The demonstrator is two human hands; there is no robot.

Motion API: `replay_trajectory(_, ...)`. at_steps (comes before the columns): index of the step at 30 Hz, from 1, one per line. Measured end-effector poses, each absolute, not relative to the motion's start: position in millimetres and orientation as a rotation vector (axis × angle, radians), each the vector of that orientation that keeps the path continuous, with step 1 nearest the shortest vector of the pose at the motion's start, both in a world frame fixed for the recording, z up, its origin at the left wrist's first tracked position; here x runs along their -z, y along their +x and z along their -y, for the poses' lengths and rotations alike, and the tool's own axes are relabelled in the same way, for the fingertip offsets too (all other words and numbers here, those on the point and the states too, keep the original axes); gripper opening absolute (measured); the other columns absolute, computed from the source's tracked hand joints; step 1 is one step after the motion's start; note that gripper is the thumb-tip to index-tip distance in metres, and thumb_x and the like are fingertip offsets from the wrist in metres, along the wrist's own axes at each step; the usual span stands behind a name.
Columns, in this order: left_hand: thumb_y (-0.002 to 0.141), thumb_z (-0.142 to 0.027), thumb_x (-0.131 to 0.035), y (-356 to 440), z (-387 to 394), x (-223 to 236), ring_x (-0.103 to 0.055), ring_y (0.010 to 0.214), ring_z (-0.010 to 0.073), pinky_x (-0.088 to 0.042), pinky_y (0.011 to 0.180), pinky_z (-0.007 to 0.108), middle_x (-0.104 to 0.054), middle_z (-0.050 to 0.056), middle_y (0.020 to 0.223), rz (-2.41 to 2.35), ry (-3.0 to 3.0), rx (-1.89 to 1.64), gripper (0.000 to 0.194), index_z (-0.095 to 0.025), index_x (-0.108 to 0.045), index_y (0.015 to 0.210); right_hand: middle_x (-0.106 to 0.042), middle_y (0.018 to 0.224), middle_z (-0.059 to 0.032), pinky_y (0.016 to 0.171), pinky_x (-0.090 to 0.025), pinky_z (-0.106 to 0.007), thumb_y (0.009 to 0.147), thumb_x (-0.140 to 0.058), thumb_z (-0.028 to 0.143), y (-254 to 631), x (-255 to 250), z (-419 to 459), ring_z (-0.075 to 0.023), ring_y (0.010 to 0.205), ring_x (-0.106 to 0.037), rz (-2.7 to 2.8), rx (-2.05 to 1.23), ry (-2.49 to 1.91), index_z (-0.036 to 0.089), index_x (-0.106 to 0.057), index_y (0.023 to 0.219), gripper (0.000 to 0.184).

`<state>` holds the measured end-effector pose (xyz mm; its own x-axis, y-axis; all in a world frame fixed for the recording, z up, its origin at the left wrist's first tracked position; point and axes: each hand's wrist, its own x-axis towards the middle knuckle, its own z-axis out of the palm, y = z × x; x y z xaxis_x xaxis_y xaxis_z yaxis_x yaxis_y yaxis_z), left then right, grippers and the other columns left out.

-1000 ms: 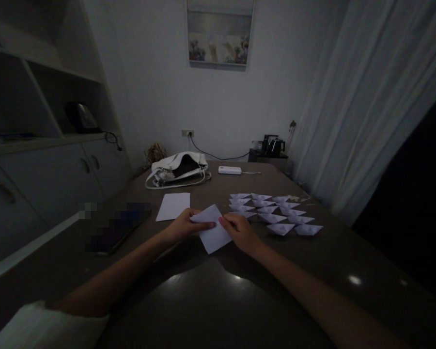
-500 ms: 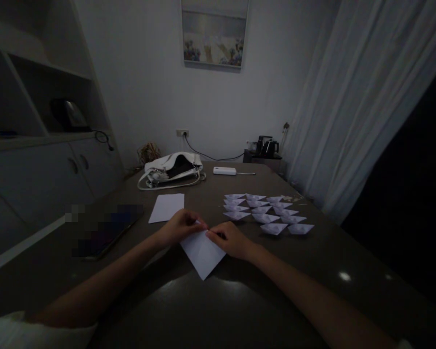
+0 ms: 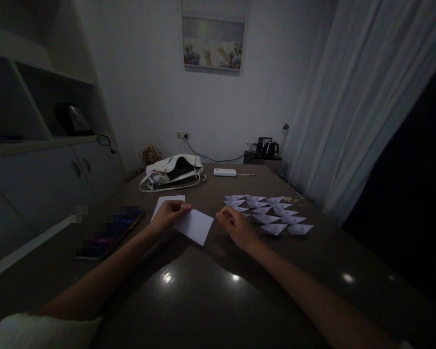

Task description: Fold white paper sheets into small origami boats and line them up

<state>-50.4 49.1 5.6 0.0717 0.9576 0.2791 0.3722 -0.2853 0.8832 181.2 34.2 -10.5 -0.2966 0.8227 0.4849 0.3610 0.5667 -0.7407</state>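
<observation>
My left hand (image 3: 168, 214) pinches a white sheet of paper (image 3: 195, 226) by its upper corner, thumb and fingers closed on it. The sheet is held tilted above the table, in front of a stack of white paper (image 3: 162, 200) partly hidden by that hand. To the right of the sheet and apart from it, my right hand (image 3: 237, 226) has its fingers curled together, with nothing visible in them. Just beyond it stand several folded paper boats (image 3: 265, 218) in close rows; the right hand covers part of the nearest left ones.
A phone (image 3: 111, 233) lies on the left of the dark table (image 3: 203, 300). Further back are a white handbag (image 3: 174, 170) and a white power bank (image 3: 225, 172) with a short cable. A white curtain (image 3: 323, 106) hangs at the right.
The paper, earlier pinched by both hands with a corner pointing down, is now in my left hand alone, raised and turned. My right hand has let go and moved slightly right.
</observation>
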Motion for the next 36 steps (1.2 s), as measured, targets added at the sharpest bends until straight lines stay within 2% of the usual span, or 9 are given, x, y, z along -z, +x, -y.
replay_trajectory(3, 0.069, -0.052, -0.064, -39.5, -45.8, 1.6, -0.054, 0.052, 0.0149, -0.036, 0.047, 0.022, -0.063, 0.002, 0.059, -1.292, 1.766, -1.135, 0.040, -0.012, -0.066, 0.072, -0.061, 0.078, -0.0023, 0.062, -0.037, -0.022, 0.086, -0.052, 0.038, 179.9, 11.7, -34.9, -0.0125, 0.069, -0.053, 1.934, -0.675, -0.936, 0.015, -0.061, 0.083, 0.025)
replay_trajectory(7, 0.073, -0.051, -0.061, -35.9, -42.5, 0.7, -0.058, 0.059, 0.0192, -0.040, 0.052, 0.025, -0.067, 0.004, 0.065, -1.304, 1.829, -1.087, 0.038, -0.014, -0.067, 0.075, -0.053, 0.059, 0.0008, 0.054, -0.031, -0.022, 0.086, -0.052, 0.029, 177.0, 16.0, -34.1, -0.0108, 0.057, -0.046, 2.076, -0.640, -0.969, 0.014, -0.059, 0.063, 0.028)
replay_trajectory(10, 0.077, -0.045, -0.061, -35.5, -37.2, -6.1, -0.059, 0.082, 0.0240, -0.041, 0.071, 0.031, -0.069, 0.007, 0.083, -1.305, 2.202, -1.000, 0.029, -0.018, -0.070, 0.082, -0.053, 0.059, 0.0008, 0.054, -0.029, -0.022, 0.085, -0.052, 0.027, 176.7, 16.3, -32.2, -0.0106, 0.056, -0.045, 2.108, -0.591, -0.989, 0.014, -0.059, 0.063, 0.027)
replay_trajectory(13, 0.087, -0.038, -0.051, -30.5, -29.7, -10.3, -0.054, 0.102, 0.0247, -0.031, 0.087, 0.038, -0.066, 0.006, 0.105, -1.153, 2.706, -0.708, 0.024, -0.025, -0.067, 0.100, -0.052, 0.057, 0.0014, 0.053, -0.027, -0.022, 0.085, -0.052, 0.028, 176.4, 15.7, -29.3, -0.0103, 0.055, -0.044, 2.190, -0.562, -0.958, 0.014, -0.059, 0.064, 0.026)
replay_trajectory(18, 0.091, -0.031, -0.046, -25.5, -27.0, -6.8, -0.055, 0.094, 0.0207, -0.025, 0.089, 0.038, -0.068, 0.003, 0.088, -1.044, 2.844, -0.526, 0.023, -0.020, -0.065, 0.084, -0.046, 0.053, 0.0030, 0.051, -0.024, -0.023, 0.085, -0.049, 0.025, 172.5, 15.7, -21.9, -0.0088, 0.051, -0.039, 2.252, -0.511, -0.892, 0.015, -0.055, 0.060, 0.028)
replay_trajectory(25, 0.087, -0.022, -0.044, -43.8, -41.4, -7.2, -0.056, 0.087, 0.0205, -0.030, 0.087, 0.036, -0.065, 0.005, 0.084, -1.133, 2.789, -0.667, 0.022, -0.018, -0.065, 0.080, -0.037, 0.050, 0.0038, 0.050, -0.023, -0.023, 0.084, -0.047, 0.026, 171.8, 3.1, -14.9, -0.0092, 0.050, -0.036, 2.114, -0.473, -0.873, 0.017, -0.040, 0.053, 0.033)
replay_trajectory(31, 0.081, -0.029, -0.052, -57.0, -47.4, -11.6, -0.056, 0.088, 0.0220, -0.032, 0.089, 0.036, -0.066, 0.007, 0.088, -1.172, 2.660, -0.781, 0.020, -0.020, -0.069, 0.078, -0.033, 0.050, 0.0041, 0.049, -0.022, -0.024, 0.083, -0.046, 0.027, 170.5, -0.6, -13.5, -0.0090, 0.049, -0.033, 2.085, -0.534, -0.835, 0.018, -0.035, 0.053, 0.034)
replay_trajectory(34, 0.074, -0.031, -0.058, -74.4, -56.5, -13.5, -0.058, 0.080, 0.0228, -0.032, 0.090, 0.038, -0.067, 0.007, 0.080, -1.279, 2.547, -0.855, 0.018, -0.019, -0.070, 0.068, -0.031, 0.051, 0.0040, 0.049, -0.022, -0.024, 0.083, -0.045, 0.028, 174.8, -7.8, -12.7, -0.0091, 0.049, -0.031, 2.008, -0.528, -0.822, 0.019, -0.032, 0.052, 0.035)
replay_trajectory(36, 0.076, -0.036, -0.056, -83.9, -61.7, -14.5, -0.058, 0.075, 0.0225, -0.036, 0.086, 0.037, -0.067, 0.007, 0.072, -1.332, 2.480, -0.903, 0.027, -0.019, -0.069, 0.060, -0.029, 0.052, 0.0040, 0.049, -0.022, -0.024, 0.082, -0.046, 0.030, 179.9, -14.6, -14.7, -0.0092, 0.050, -0.030, 1.909, -0.523, -0.816, 0.019, -0.031, 0.052, 0.036)
